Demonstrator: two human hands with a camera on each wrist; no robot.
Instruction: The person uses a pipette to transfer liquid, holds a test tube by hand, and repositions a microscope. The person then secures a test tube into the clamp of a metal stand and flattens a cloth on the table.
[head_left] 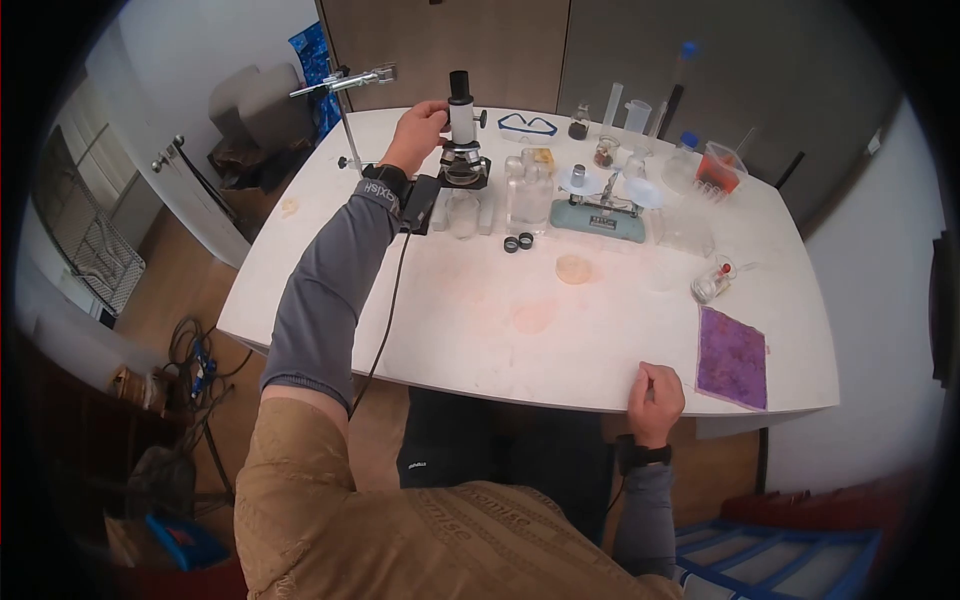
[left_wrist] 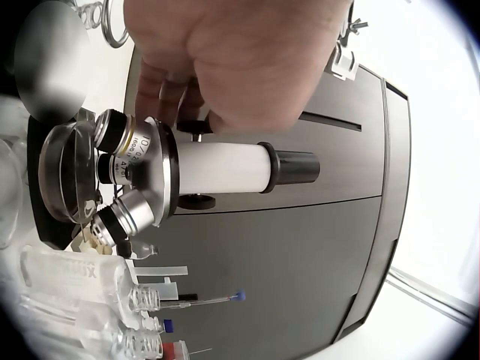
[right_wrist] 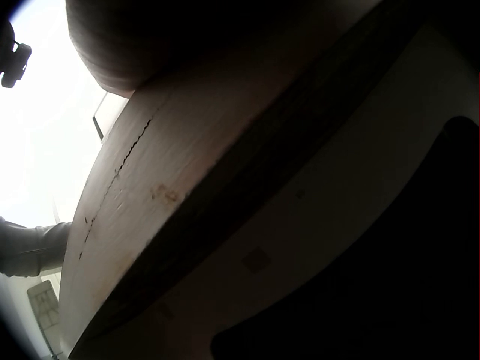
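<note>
A black-and-white microscope [head_left: 463, 130] stands upright at the back left of the table. My left hand [head_left: 420, 132] pinches the focus knob [left_wrist: 193, 127] on its left side, thumb and fingers around it. Below the white tube, the nosepiece [left_wrist: 163, 172] carries several silver objective lenses. Under the lenses sits a clear round glass dish [left_wrist: 66, 172]. My right hand [head_left: 656, 400] rests at the table's front edge, fingers loosely curled and holding nothing. In the right wrist view, only a dark part of that hand shows over the table edge [right_wrist: 161, 180].
Right of the microscope stand clear bottles [head_left: 530, 195] and a green balance scale [head_left: 600, 215]. A clamp stand [head_left: 350, 130] rises left of my arm. Two black rings [head_left: 518, 242], a round dish [head_left: 574, 268], a glass beaker [head_left: 712, 284] and a purple cloth [head_left: 732, 358] lie nearer.
</note>
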